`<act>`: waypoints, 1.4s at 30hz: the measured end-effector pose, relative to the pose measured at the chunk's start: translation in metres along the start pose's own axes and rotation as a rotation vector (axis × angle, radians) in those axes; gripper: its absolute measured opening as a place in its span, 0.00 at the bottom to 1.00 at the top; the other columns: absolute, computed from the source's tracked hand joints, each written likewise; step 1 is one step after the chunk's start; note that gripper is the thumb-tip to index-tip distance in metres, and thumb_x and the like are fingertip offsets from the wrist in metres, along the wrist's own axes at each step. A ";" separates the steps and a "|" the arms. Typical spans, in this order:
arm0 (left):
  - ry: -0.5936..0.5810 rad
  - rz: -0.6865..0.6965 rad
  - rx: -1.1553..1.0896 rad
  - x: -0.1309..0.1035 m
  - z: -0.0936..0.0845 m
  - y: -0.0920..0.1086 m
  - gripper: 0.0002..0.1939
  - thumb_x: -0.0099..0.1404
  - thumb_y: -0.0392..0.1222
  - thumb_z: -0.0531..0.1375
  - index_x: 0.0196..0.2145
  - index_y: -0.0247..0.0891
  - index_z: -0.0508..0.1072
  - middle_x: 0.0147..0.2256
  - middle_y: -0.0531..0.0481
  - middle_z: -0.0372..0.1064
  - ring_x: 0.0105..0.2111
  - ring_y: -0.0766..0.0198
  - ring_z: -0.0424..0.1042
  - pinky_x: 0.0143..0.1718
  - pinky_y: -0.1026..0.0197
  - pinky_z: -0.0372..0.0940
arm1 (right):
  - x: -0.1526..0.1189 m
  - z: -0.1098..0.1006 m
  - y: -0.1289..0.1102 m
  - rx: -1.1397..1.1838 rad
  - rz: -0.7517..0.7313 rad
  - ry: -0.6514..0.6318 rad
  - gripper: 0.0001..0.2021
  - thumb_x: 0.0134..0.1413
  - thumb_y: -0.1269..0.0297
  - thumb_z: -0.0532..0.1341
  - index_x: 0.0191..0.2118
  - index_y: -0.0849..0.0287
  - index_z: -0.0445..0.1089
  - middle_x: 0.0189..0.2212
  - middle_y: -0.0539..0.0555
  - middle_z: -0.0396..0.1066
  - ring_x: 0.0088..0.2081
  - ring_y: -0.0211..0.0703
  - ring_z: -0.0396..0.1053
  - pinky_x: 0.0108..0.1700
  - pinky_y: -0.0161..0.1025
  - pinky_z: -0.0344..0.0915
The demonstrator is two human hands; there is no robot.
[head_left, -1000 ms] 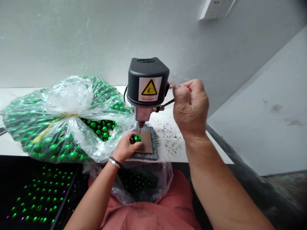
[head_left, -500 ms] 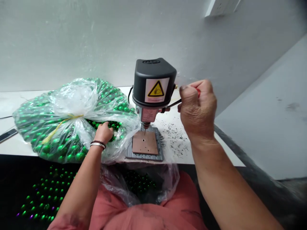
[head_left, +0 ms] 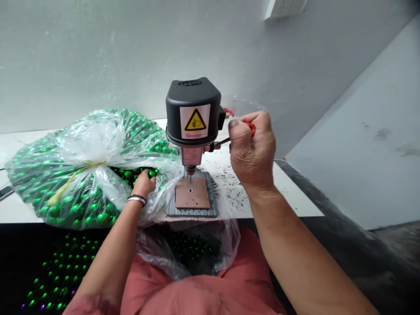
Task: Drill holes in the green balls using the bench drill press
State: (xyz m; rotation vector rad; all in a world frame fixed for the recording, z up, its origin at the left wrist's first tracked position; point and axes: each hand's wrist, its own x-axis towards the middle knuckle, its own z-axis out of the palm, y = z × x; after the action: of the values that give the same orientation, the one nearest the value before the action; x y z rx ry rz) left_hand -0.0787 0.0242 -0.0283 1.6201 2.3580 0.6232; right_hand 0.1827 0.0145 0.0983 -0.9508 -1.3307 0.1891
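A black drill press (head_left: 193, 109) with a yellow warning label stands on the white table. Its thin bit points down at a brown square plate (head_left: 197, 200) with a small hole, on a grey grooved base (head_left: 211, 211). My right hand (head_left: 254, 148) is closed round the red-tipped lever (head_left: 252, 128) at the press's right. My left hand (head_left: 144, 183) reaches into the torn opening of a clear plastic bag (head_left: 88, 135) full of shiny green balls (head_left: 127, 174). Its fingertips are pinched at a green ball by the opening.
Dark shavings (head_left: 229, 186) lie right of the base. An open plastic bag (head_left: 231, 245) with green balls hangs at my lap. More green balls (head_left: 62, 267) lie low at left. A phone-like object (head_left: 5, 192) is at the left edge.
The view has shifted, so the press and my right hand appear further left. My left fingers have closed at a green ball in the bag's opening. My right hand still grips the lever.
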 end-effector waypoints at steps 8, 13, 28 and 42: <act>-0.232 0.071 -1.193 -0.088 -0.053 0.033 0.28 0.56 0.49 0.59 0.52 0.36 0.63 0.33 0.47 0.70 0.25 0.68 0.64 0.24 0.64 0.60 | -0.001 0.002 -0.001 0.000 -0.044 0.026 0.10 0.55 0.58 0.53 0.28 0.57 0.56 0.24 0.44 0.59 0.24 0.27 0.57 0.29 0.32 0.58; -0.507 0.021 -1.364 -0.126 -0.033 0.060 0.23 0.56 0.52 0.60 0.46 0.36 0.66 0.39 0.44 0.70 0.23 0.70 0.64 0.19 0.66 0.57 | -0.003 0.002 0.000 -0.014 -0.067 0.018 0.11 0.57 0.56 0.51 0.29 0.56 0.55 0.22 0.45 0.55 0.23 0.28 0.54 0.27 0.32 0.56; -0.374 0.378 -0.103 -0.071 0.005 0.062 0.23 0.60 0.41 0.54 0.53 0.35 0.68 0.48 0.42 0.72 0.48 0.53 0.70 0.51 0.52 0.63 | 0.010 -0.002 -0.003 -0.020 0.023 -0.116 0.17 0.58 0.47 0.47 0.30 0.56 0.51 0.24 0.46 0.55 0.31 0.31 0.63 0.35 0.33 0.62; -0.296 0.200 -0.322 -0.074 0.012 0.060 0.23 0.60 0.51 0.55 0.49 0.35 0.66 0.37 0.43 0.74 0.32 0.59 0.74 0.33 0.58 0.67 | 0.019 -0.002 -0.006 0.021 0.026 -0.130 0.16 0.57 0.51 0.50 0.27 0.56 0.50 0.22 0.45 0.51 0.26 0.30 0.51 0.32 0.32 0.53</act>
State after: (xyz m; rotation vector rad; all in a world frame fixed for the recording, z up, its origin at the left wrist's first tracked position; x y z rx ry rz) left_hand 0.0038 -0.0237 -0.0161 1.6768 1.8002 0.7029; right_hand 0.1876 0.0208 0.1163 -0.9516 -1.4330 0.2886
